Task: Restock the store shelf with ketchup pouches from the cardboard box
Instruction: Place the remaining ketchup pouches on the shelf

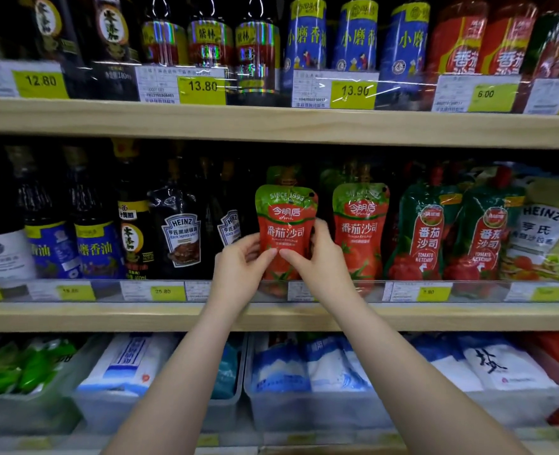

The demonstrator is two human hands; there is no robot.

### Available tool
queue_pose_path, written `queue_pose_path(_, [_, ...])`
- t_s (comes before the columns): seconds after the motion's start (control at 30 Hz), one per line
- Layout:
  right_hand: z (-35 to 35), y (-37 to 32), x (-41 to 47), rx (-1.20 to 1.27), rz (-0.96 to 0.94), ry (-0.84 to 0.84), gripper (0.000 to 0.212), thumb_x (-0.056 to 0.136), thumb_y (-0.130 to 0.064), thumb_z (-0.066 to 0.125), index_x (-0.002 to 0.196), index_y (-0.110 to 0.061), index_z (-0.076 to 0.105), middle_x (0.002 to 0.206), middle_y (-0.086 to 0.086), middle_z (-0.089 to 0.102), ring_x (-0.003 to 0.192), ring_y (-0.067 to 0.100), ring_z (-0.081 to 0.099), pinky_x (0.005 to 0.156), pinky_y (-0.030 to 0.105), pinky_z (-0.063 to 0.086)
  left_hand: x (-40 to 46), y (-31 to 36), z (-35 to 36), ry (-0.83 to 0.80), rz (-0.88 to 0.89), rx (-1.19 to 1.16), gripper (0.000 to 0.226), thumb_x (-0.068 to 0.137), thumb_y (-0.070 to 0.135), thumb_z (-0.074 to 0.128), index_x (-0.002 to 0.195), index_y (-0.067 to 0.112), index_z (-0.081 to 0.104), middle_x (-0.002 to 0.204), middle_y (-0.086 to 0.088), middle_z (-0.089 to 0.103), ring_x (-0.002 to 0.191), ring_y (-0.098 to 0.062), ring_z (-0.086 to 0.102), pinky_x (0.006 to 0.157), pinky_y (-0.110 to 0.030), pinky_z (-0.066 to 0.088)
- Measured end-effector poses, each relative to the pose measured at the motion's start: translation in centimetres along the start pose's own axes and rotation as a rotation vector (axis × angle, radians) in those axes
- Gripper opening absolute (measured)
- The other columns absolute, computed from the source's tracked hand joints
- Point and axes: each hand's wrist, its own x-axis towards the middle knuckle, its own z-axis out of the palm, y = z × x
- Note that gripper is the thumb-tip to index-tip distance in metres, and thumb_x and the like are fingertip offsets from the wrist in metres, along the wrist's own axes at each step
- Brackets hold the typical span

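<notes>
On the middle shelf (pixel 271 318), dark sauce bottles and two black Heinz pouches (pixel 182 234) stand at the left. The left hand (pixel 238 264) grips the lower left edge of a red-and-green ketchup pouch (pixel 284 224), thumb on its front, fingers curled behind. The pouch stands upright at the shelf's front, behind the clear price rail (pixel 337 290). The right hand (pixel 320 257) pinches its lower right side, thumb in front, fingers wrapped round the edge. Just to the right stands a matching pouch (pixel 360 231), possibly touching the right hand's fingers, then two green-topped ketchup pouches (pixel 452 238).
</notes>
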Motion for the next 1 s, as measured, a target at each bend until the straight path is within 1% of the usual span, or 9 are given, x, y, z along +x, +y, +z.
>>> queue_pose_path(0.07, [-0.2,0.1,-1.6,0.010,-0.013,0.013,0.071,0.081,-0.023,0.070,0.136,-0.023,0.025,0.117,-0.015,0.044,0.105,-0.001,0.048,0.090,0.020,0.044,-1.1,-0.6,-0.4,-0.021,0.019,0.045,0.048,0.084,0.013,0.066,0.130,0.014,0.051,0.115,-0.003,0.064,0.106,-0.009,0.060,0.092,-0.022,0.048])
queue_pose_path(0.17, [-0.7,0.2,-3.8,-0.105,-0.089,-0.061,0.055,0.082,-0.022,0.067,0.123,-0.026,0.032,0.117,-0.019,0.040,0.103,-0.008,0.042,0.088,0.014,0.038,-2.6,-0.9,-1.6,-0.041,0.120,0.169,0.035,0.084,0.010,0.066,0.115,0.020,0.052,0.119,0.003,0.060,0.113,-0.007,0.056,0.098,-0.024,0.045])
queue_pose_path(0.3, [-0.4,0.7,-3.4,-0.346,-0.085,-0.133,0.025,0.089,-0.014,0.054,0.114,-0.015,0.055,0.137,0.001,0.042,0.122,0.014,0.044,0.104,0.028,0.036,-2.4,-0.8,-2.2,-0.151,0.167,0.346,0.027,0.087,0.009,0.061,0.113,0.017,0.063,0.132,0.004,0.054,0.121,-0.007,0.050,0.103,-0.026,0.040])
queue_pose_path(0.53, [0.5,0.6,-0.9,-0.459,0.048,-0.155,0.034,0.089,-0.001,0.041,0.120,-0.001,0.056,0.150,0.012,0.028,0.130,0.028,0.041,0.106,0.030,0.032,0.0,-0.5,-1.1,-0.210,0.169,0.497,0.037,0.091,0.010,0.056,0.128,0.011,0.055,0.142,-0.007,0.045,0.130,-0.017,0.044,0.108,-0.020,0.027])
queue_pose_path(0.63, [0.6,0.4,-0.3,-0.467,0.079,-0.161,0.035,0.088,0.000,0.041,0.121,-0.003,0.055,0.151,0.013,0.025,0.129,0.031,0.041,0.106,0.032,0.033,0.6,-0.7,-0.9,-0.206,0.168,0.485,0.037,0.091,0.010,0.056,0.128,0.011,0.055,0.142,-0.007,0.046,0.130,-0.018,0.044,0.110,-0.025,0.031])
queue_pose_path(0.77, [0.3,0.3,-1.2,-0.491,0.016,-0.149,0.038,0.087,-0.003,0.047,0.123,-0.012,0.052,0.150,0.014,0.024,0.132,0.031,0.035,0.107,0.034,0.033,-0.6,-1.3,-1.9,-0.171,0.233,0.513,0.034,0.090,0.013,0.058,0.123,0.011,0.060,0.131,-0.006,0.057,0.122,-0.017,0.052,0.104,-0.022,0.036])
queue_pose_path(0.83, [0.0,0.0,-1.8,-0.517,-0.073,-0.152,0.040,0.086,-0.004,0.048,0.124,-0.014,0.051,0.138,0.012,0.036,0.123,0.029,0.042,0.101,0.035,0.039,-1.9,-1.9,-3.7,-0.159,0.316,0.559,0.028,0.091,0.017,0.055,0.117,0.014,0.062,0.117,0.001,0.063,0.108,-0.012,0.058,0.093,-0.021,0.043])
queue_pose_path(0.9, [-0.2,-0.1,-1.8,-0.522,-0.140,-0.214,0.042,0.086,-0.004,0.047,0.127,-0.017,0.050,0.122,0.009,0.044,0.111,0.025,0.047,0.092,0.034,0.044,-3.2,-2.6,-5.4,-0.183,0.405,0.625,0.027,0.092,0.025,0.047,0.113,0.016,0.062,0.108,0.005,0.063,0.099,-0.008,0.057,0.083,-0.025,0.050])
queue_pose_path(1.0, [0.2,-0.2,-0.8,-0.518,-0.097,-0.313,0.049,0.088,-0.005,0.042,0.135,-0.019,0.043,0.123,0.008,0.046,0.113,0.025,0.047,0.094,0.033,0.041,-3.9,-3.3,-6.5,-0.215,0.449,0.659,0.033,0.091,0.028,0.042,0.114,0.016,0.063,0.108,0.005,0.063,0.100,-0.007,0.056,0.081,-0.022,0.049])
